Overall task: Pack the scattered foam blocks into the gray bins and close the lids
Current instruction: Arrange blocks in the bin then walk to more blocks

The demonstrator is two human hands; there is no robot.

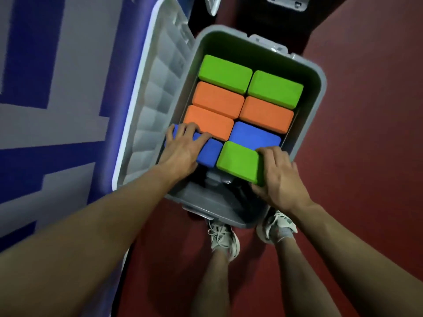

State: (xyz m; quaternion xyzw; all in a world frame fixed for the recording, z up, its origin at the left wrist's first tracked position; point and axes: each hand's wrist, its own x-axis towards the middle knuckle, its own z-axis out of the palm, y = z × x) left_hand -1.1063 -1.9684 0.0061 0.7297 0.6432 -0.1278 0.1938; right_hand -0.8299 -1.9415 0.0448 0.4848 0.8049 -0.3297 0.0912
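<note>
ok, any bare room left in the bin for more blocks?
One patch: the near end of the gray bin, floor bare between the blue block under the left hand, the green block gripped by the right hand, and the near wall. Beyond that, blocks sit packed side by side.

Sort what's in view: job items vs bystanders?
Job: gray bin, its open lid, foam blocks, left hand on a blue block, right hand gripping a green block.
Bystanders: shoes, second bin.

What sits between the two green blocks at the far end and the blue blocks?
Head view: three orange blocks fill that stretch between the far green blocks and the blue blocks.
</note>
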